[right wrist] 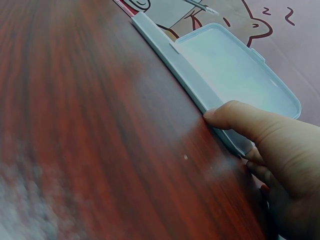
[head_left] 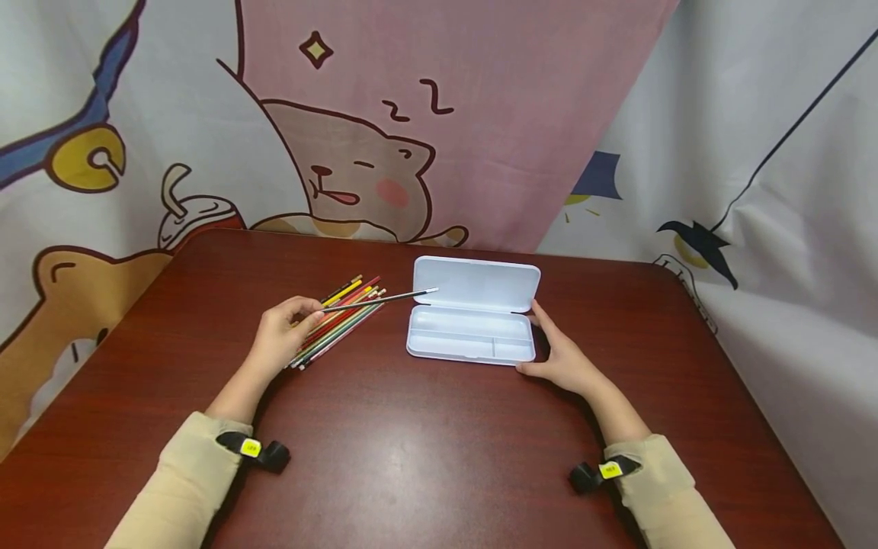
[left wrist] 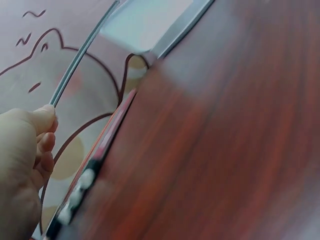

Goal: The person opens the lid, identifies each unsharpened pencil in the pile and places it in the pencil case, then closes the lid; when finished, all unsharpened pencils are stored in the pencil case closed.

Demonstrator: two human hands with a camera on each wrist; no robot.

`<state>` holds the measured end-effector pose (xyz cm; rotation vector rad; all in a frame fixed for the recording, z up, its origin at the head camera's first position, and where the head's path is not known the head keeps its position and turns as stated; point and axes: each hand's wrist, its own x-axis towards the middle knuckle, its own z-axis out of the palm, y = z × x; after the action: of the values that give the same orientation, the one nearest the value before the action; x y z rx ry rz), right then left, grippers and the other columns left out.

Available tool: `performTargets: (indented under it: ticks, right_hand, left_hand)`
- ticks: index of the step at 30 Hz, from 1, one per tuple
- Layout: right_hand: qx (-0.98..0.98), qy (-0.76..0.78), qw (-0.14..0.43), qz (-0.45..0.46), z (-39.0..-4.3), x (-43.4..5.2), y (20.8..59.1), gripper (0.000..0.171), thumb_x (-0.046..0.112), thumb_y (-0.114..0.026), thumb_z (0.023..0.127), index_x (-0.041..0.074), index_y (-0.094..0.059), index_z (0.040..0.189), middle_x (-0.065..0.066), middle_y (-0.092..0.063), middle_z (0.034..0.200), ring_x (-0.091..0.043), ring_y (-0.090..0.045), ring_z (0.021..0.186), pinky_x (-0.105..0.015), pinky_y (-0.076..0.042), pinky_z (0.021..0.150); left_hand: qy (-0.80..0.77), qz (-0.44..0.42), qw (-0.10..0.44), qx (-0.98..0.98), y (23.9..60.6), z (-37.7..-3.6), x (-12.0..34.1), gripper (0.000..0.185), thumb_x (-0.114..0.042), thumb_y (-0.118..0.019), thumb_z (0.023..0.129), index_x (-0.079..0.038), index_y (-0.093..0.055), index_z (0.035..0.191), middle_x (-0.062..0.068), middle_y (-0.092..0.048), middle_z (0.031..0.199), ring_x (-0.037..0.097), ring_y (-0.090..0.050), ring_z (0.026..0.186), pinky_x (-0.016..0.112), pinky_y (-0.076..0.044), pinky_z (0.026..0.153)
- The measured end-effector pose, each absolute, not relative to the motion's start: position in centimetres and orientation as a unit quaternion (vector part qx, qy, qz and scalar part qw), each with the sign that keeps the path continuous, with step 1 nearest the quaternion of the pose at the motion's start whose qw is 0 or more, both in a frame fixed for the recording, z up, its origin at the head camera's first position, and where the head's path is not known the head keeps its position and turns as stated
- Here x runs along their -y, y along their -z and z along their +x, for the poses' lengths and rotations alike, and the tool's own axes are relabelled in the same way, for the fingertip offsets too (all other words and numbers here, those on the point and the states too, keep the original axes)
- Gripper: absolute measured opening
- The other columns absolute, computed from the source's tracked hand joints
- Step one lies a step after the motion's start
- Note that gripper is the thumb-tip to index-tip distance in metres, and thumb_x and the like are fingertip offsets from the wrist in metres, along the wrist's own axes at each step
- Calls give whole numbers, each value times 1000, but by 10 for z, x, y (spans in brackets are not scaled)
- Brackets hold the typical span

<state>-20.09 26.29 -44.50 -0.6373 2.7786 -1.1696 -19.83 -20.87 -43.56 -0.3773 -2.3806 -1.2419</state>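
Observation:
A slim dark pencil [head_left: 405, 296] with a pale end is pinched between the thumb and fingers of my left hand [head_left: 283, 329]. It slants up to the right, its pale end overlapping the lid of the white pencil case [head_left: 473, 333] in the head view. The case stands open on the table, its divided tray bare. My right hand [head_left: 564, 358] grips the case's right end, thumb at the front corner and fingers behind; in the right wrist view the thumb [right wrist: 225, 114] lies on the front edge. Beneath my left hand lies a bundle of coloured pencils [head_left: 343, 324].
Under everything is a reddish-brown wooden table [head_left: 405, 457]. A printed curtain [head_left: 514, 114] with a sleeping bear hangs right behind its back edge. The case stands to the right of the pencil bundle.

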Motion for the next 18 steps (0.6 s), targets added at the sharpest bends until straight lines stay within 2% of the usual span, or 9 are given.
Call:
performTargets:
  ticks: [7, 18]
  right_hand:
    - [-902, 377, 28, -207, -201, -263, 445, 114, 21, -84, 74, 17, -4, 155, -16, -38, 144, -31, -30, 132, -56, -21, 106]
    - [-900, 383, 32, -204, -200, -262, 444, 115, 20, -84, 73, 18, -3, 155, -17, -38, 144, -31, -30, 133, -56, -20, 106]
  left_hand:
    - [448, -177, 208, 851, 437, -202, 182, 5, -1, -71, 85, -2, -69, 89, 5, -66, 85, 14, -56, 72, 23, -43, 63]
    - [434, -213, 182, 856, 437, -212, 141, 4, -3, -70, 86, -1, -68, 89, 8, -66, 90, 20, -57, 79, 36, -45, 71]
